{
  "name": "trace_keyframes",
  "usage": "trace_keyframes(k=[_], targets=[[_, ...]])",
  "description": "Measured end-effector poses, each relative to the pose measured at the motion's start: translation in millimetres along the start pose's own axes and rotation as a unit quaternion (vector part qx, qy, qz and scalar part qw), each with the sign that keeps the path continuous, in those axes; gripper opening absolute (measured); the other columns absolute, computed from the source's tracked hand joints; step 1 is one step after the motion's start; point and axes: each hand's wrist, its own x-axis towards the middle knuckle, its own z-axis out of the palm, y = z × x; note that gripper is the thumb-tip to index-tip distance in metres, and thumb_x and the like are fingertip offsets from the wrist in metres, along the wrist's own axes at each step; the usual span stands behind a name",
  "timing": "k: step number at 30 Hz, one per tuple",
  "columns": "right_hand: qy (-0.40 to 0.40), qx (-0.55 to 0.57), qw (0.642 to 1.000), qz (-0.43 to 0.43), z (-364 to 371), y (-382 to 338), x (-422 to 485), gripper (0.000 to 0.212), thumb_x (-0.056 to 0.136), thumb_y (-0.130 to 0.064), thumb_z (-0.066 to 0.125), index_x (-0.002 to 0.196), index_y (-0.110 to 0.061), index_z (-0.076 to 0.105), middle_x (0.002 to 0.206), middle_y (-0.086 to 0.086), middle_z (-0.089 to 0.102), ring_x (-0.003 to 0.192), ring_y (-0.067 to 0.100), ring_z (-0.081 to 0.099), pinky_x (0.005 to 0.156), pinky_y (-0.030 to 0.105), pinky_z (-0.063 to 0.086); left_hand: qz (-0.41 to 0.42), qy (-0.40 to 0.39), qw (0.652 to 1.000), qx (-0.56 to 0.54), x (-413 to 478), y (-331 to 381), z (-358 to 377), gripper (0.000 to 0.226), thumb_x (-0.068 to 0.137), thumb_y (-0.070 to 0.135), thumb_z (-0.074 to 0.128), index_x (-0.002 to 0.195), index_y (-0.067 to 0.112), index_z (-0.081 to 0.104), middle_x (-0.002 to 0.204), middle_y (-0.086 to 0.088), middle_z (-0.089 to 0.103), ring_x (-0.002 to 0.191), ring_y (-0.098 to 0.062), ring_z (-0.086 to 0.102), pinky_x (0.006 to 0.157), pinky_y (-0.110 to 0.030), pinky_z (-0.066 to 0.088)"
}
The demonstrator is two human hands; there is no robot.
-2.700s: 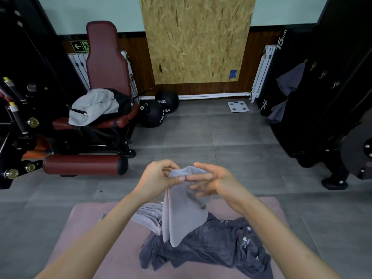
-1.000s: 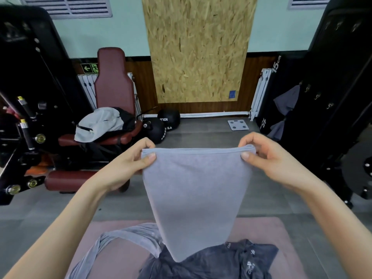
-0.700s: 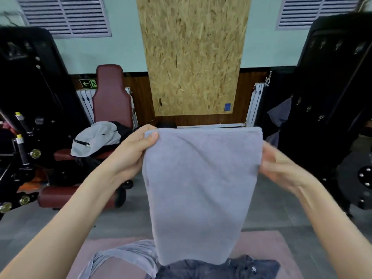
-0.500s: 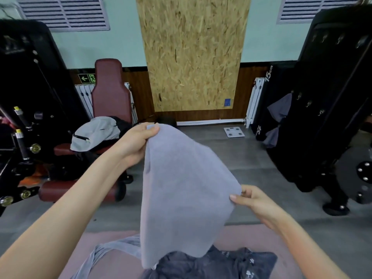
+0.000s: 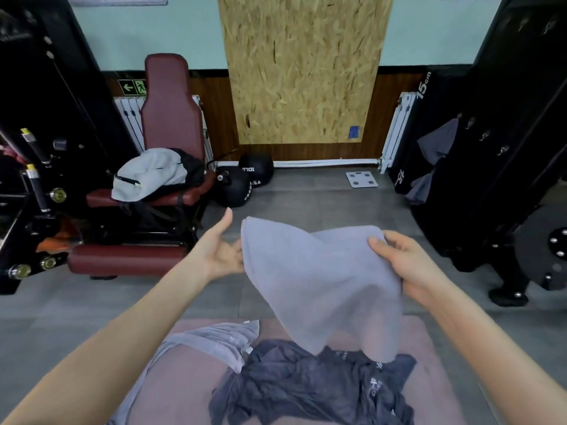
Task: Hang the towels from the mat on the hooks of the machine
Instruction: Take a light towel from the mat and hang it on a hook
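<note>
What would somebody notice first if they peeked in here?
Probably the light grey towel held up in the middle, pinched by the right hand, with the left hand open beside it. Next, the dark red padded seat on the left and the chipboard panel on the back wall.

Out past my fingertips I see a maroon padded seat (image 5: 171, 118) with a grey-and-black bag (image 5: 153, 174) lying on its cushion. Beside it, further from my fingers, two black medicine balls (image 5: 245, 179) rest touching each other against the wall. A white bathroom scale (image 5: 361, 179) lies on the grey floor tiles beyond my fingers. An OSB panel (image 5: 303, 69) covers the wall above. White radiators (image 5: 400, 127) flank it, and a green exit sign (image 5: 132, 87) sits low behind the seat.
</note>
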Motion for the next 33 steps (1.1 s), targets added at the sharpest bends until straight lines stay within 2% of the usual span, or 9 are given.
trace_keyframes(k=[3, 6, 8, 13, 17, 20, 24, 29, 33], targets=[[-0.028, 0.014, 0.999, 0.017, 7.7, -7.2, 2.2, 0.014, 0.093, -0.013, 0.053, 0.099, -0.012, 0.066, 0.086, 0.002, 0.073, 0.074, 0.013, 0.069, 0.061, 0.024, 0.054, 0.048, 0.005, 0.997, 0.056, 10.9, -34.0, -7.4, 0.016, 0.085, 0.009, 0.054, 0.084, 0.011, 0.070, 0.084, 0.000, 0.068, 0.078, -0.013, 0.067, 0.076, -0.036, 0.048], [-0.045, 0.015, 0.998, 0.030, 14.2, -15.1, 2.0, 0.019, 0.094, -0.010, 0.050, 0.101, -0.015, 0.067, 0.088, 0.001, 0.074, 0.078, 0.013, 0.069, 0.063, 0.025, 0.055, 0.123, 0.035, 0.987, 0.100, 21.2, -56.4, -10.6, 0.069, 0.083, -0.017, 0.049, 0.142, 0.010, 0.027, 0.113, -0.012, 0.064, 0.093, -0.022, 0.064, 0.084, -0.040, 0.051], [-0.053, 0.018, 0.998, 0.041, 14.3, -20.8, 0.9, 0.021, 0.094, -0.007, 0.049, 0.099, -0.015, 0.068, 0.087, 0.001, 0.074, 0.078, 0.013, 0.069, 0.065, 0.025, 0.056, 0.150, 0.088, 0.969, 0.177, 26.4, -61.1, -13.1, 0.084, 0.081, -0.015, 0.058, 0.147, 0.013, 0.013, 0.114, -0.017, 0.061, 0.097, -0.026, 0.060, 0.084, -0.040, 0.049], [-0.087, 0.022, 0.993, 0.073, 14.7, -36.2, -7.1, 0.035, 0.082, 0.008, 0.046, 0.108, -0.006, 0.064, 0.097, 0.010, 0.069, 0.088, 0.024, 0.065, 0.081, 0.033, 0.049, 0.050, 0.016, 0.981, 0.186, 23.7, -59.0, -16.4, 0.020, 0.092, 0.026, 0.054, 0.103, 0.010, 0.060, 0.094, -0.009, 0.066, 0.077, -0.018, 0.062, 0.068, -0.029, 0.046], [-0.112, 0.055, 0.990, 0.063, 20.1, -45.5, -13.9, 0.043, 0.077, 0.013, 0.042, 0.109, -0.008, 0.062, 0.103, 0.014, 0.065, 0.094, 0.028, 0.062, 0.084, 0.034, 0.047, 0.072, -0.133, 0.988, -0.036, 35.8, -67.7, -39.4, 0.067, 0.072, 0.028, 0.074, 0.130, 0.009, 0.047, 0.129, -0.010, 0.057, 0.115, -0.029, 0.052, 0.090, -0.043, 0.042], [-0.104, 0.032, 0.992, 0.057, 26.5, -48.5, -13.8, 0.045, 0.078, 0.015, 0.041, 0.106, -0.012, 0.063, 0.101, 0.010, 0.066, 0.091, 0.025, 0.064, 0.078, 0.031, 0.050, 0.099, -0.134, 0.986, 0.028, 38.2, -74.2, -42.7, 0.108, 0.050, -0.005, 0.078, 0.143, 0.023, 0.028, 0.125, -0.006, 0.060, 0.100, -0.026, 0.059, 0.081, -0.038, 0.047], [-0.076, -0.006, 0.994, 0.074, 34.9, -46.0, -13.4, 0.047, 0.079, 0.017, 0.041, 0.106, -0.014, 0.064, 0.093, 0.005, 0.070, 0.081, 0.018, 0.068, 0.074, 0.028, 0.051, 0.146, -0.028, 0.977, 0.151, 36.2, -86.5, -35.0, 0.090, 0.070, -0.024, 0.059, 0.139, 0.028, 0.032, 0.091, -0.009, 0.064, 0.077, -0.020, 0.060, 0.070, -0.029, 0.048], [-0.035, -0.030, 0.995, 0.088, 38.9, -33.8, -14.1, 0.045, 0.080, 0.016, 0.042, 0.108, -0.012, 0.064, 0.097, 0.007, 0.070, 0.089, 0.022, 0.066, 0.084, 0.036, 0.048, 0.128, 0.016, 0.983, 0.127, 34.5, -87.5, -36.2, 0.055, 0.085, -0.004, 0.060, 0.126, 0.023, 0.035, 0.089, -0.006, 0.064, 0.074, -0.017, 0.062, 0.056, -0.024, 0.053], [-0.008, -0.003, 0.995, 0.100, 37.5, -24.2, -16.5, 0.038, 0.084, 0.012, 0.045, 0.108, -0.011, 0.063, 0.095, 0.005, 0.070, 0.090, 0.022, 0.065, 0.080, 0.035, 0.050, 0.085, -0.008, 0.984, 0.154, 31.8, -87.6, -37.5, 0.022, 0.093, 0.011, 0.051, 0.114, 0.010, 0.058, 0.094, -0.002, 0.067, 0.086, -0.017, 0.058, 0.058, -0.021, 0.050]])
